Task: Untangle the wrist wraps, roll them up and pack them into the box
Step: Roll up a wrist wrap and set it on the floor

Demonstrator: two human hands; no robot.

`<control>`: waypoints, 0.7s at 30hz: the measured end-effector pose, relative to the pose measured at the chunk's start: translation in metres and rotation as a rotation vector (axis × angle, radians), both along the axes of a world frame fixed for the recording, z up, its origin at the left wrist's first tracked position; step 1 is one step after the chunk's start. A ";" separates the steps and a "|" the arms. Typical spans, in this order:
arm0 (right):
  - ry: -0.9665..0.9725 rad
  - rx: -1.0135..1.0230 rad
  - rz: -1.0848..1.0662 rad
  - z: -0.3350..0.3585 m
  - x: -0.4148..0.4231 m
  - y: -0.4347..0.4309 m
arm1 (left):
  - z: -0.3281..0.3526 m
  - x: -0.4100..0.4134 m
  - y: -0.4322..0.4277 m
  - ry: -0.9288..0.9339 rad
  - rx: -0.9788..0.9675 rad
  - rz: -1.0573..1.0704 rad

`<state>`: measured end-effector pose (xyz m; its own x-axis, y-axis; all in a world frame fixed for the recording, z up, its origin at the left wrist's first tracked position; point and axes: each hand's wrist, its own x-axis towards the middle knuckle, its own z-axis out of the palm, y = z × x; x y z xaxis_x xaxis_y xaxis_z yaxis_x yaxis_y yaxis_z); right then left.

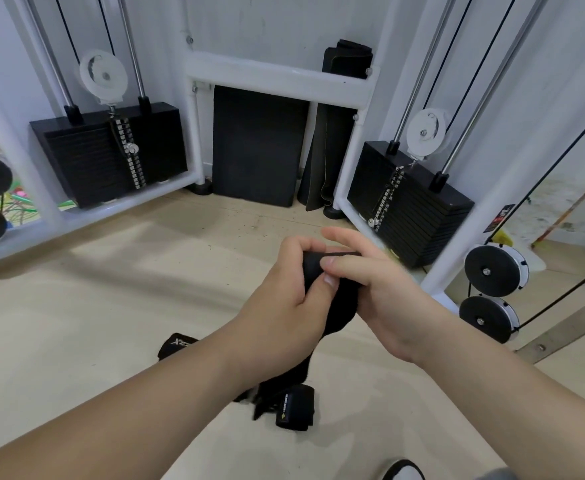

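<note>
We hold one black wrist wrap [339, 303] up in front of us, both hands gripping its top end. Our left hand [284, 299] curls round the started roll while our right hand [377, 289] pinches the band against it, likely to keep the turns tight. The free tail hangs down to the near side of the floor [111, 306], where it meets a bundled wrap [294, 407]. A third wrap [176, 346] lies to the left. No box is in view. The tail seems caught up with the bundle, which could drag on the rolling. Two weight stacks [107, 154] flank a black mat [256, 147] at the floor's far edge.
</note>
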<state>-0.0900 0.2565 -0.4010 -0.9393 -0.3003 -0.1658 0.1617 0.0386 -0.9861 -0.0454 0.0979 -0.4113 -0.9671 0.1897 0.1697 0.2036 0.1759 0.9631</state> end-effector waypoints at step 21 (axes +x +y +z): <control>-0.051 0.002 0.079 -0.004 -0.007 0.006 | 0.001 -0.015 -0.024 -0.414 0.246 0.115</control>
<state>-0.0968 0.2629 -0.4055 -0.9030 -0.3729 -0.2132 0.2078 0.0550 -0.9766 -0.0603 0.0735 -0.4101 -0.9752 0.0803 -0.2064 -0.2119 -0.0681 0.9749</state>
